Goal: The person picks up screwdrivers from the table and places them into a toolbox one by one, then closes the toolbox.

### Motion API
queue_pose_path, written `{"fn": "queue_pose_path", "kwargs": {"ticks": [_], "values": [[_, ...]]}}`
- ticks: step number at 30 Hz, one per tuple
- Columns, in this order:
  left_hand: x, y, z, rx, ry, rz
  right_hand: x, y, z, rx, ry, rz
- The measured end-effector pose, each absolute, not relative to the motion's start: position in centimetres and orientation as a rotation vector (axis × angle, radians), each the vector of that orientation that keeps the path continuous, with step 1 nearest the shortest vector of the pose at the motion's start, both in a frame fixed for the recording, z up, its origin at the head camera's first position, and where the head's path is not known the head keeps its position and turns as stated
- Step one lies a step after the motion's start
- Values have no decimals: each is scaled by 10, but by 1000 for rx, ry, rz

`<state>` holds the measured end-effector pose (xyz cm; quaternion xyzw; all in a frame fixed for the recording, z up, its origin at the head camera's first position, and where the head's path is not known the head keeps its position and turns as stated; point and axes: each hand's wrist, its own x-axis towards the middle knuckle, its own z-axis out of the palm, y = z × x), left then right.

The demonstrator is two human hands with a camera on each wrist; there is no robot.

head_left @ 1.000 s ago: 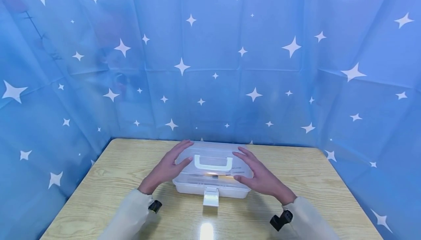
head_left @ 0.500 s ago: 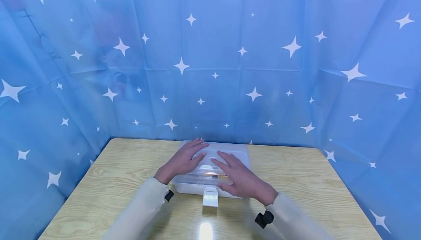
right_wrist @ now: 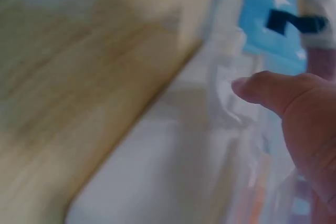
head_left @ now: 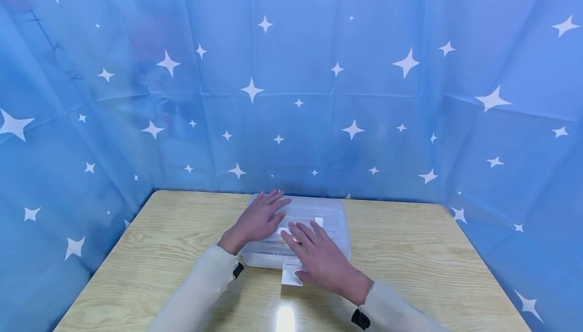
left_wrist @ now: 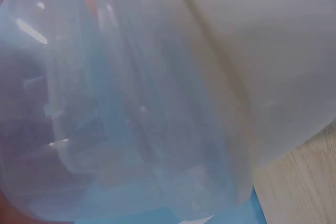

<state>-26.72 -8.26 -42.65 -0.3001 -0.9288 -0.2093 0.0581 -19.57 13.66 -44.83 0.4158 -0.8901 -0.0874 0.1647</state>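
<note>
A translucent plastic box [head_left: 337,211] with a white carry handle [head_left: 319,219] sits near the table's back edge, its lid down. Its white front latch [head_left: 289,275] sticks out toward me. My left hand [head_left: 256,220] lies over the left part of the lid, fingers spread and fairly straight. My right hand [head_left: 322,262] is over the front right part, fingers extended and the thumb beside the latch. In the right wrist view the thumb [right_wrist: 262,88] points at the latch area; contact is unclear. The lid [left_wrist: 131,103] fills the left wrist view, blurred. Something orange [right_wrist: 258,200] shows through the plastic.
The box stands on a pale wood-grain table [head_left: 410,261]. A blue curtain [head_left: 291,69] with white stars hangs behind the table and along both sides. Light reflects off the tabletop [head_left: 285,317] in front of the box.
Both hands have come inward over the lid from its left and right sides. The right hand has also moved down and left toward the latch. The box stays in place.
</note>
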Motion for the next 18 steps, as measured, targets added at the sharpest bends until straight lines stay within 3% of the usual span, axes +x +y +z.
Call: {"fn": "queue_pose_path", "kwargs": {"ticks": [18], "values": [[-266, -82, -427, -877, -2822, -646, -190, 135, -462, 1298, -2382, -180]]}}
